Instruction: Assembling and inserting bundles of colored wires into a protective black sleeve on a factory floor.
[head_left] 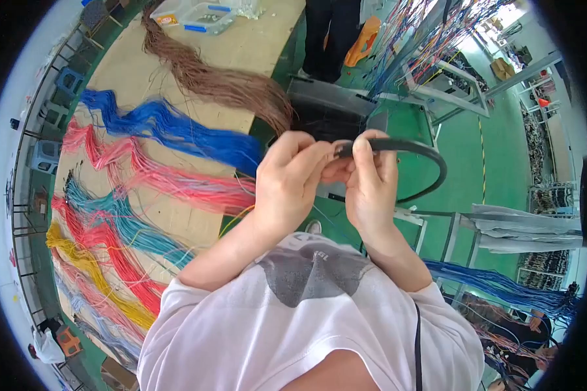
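Note:
In front of my chest, my right hand [372, 186] grips a black flexible tube or thick cable [437, 163] near its end, thumb pressed on top. From there the black length curves out to the right in a loop and back under the hand. My left hand [285, 182] is closed beside that end, its fingers pinched together and almost meeting the right fingertips. What sits between the left fingers is too small and too covered to name. A thin yellow wire [237, 220] shows beneath the left wrist.
At left, a wooden table [254, 39] bears bundles of wire: brown [228, 85], blue [182, 130], pink [169, 179], teal [137, 225], red and yellow. A clear plastic box [209, 21] stands at its far end. Metal frames [453, 91] and a hanging blue bundle [496, 281] are at right.

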{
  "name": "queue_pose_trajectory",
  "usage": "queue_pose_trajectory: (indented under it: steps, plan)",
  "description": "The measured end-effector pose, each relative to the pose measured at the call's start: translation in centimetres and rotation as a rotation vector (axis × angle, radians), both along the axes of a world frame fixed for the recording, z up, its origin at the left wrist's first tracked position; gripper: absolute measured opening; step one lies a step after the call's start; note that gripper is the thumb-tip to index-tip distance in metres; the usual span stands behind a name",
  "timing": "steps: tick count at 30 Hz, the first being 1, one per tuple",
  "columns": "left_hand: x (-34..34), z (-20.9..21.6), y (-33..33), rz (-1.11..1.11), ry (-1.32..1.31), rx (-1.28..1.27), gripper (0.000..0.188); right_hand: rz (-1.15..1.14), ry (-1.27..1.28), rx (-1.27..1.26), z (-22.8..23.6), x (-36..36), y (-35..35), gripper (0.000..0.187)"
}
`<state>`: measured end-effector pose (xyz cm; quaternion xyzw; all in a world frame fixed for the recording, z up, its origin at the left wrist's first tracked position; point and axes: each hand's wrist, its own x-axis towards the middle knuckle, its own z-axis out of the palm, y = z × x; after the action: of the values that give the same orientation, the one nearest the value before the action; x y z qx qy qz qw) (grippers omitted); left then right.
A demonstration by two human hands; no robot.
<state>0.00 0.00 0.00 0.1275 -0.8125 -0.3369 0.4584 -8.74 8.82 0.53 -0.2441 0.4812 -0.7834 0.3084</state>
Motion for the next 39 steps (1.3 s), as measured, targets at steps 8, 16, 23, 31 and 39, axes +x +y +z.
queue_pose_trajectory:
  steps: [8, 16, 23, 31, 39]
  plan:
    - [-0.1, 2.1, 0.3, -0.038, -0.022, 0.076, 0.009, -0.061, 0.09, 0.002, 1.2, 0.3, 0.1, 0.016]
    - [0.5, 2.3, -1.6, -0.263, -0.312, 0.545, 0.007, -0.057, 0.106, -0.048, 0.6, -1.0, -0.2, 0.016]
    - [0.3, 4.0, -2.5, -0.329, -0.443, 0.326, 0.008, 0.013, 0.236, 0.039, 0.1, -0.8, 0.1, 0.018]
    - [0.1, 4.0, -2.5, -0.332, -0.517, 0.226, 0.007, 0.077, 0.239, 0.08, 0.1, -0.6, 0.7, 0.019]
    - [-0.7, 0.6, -1.1, -0.196, -0.228, 0.029, 0.005, 0.072, 0.047, 0.12, -0.3, -1.2, 0.9, 0.019]
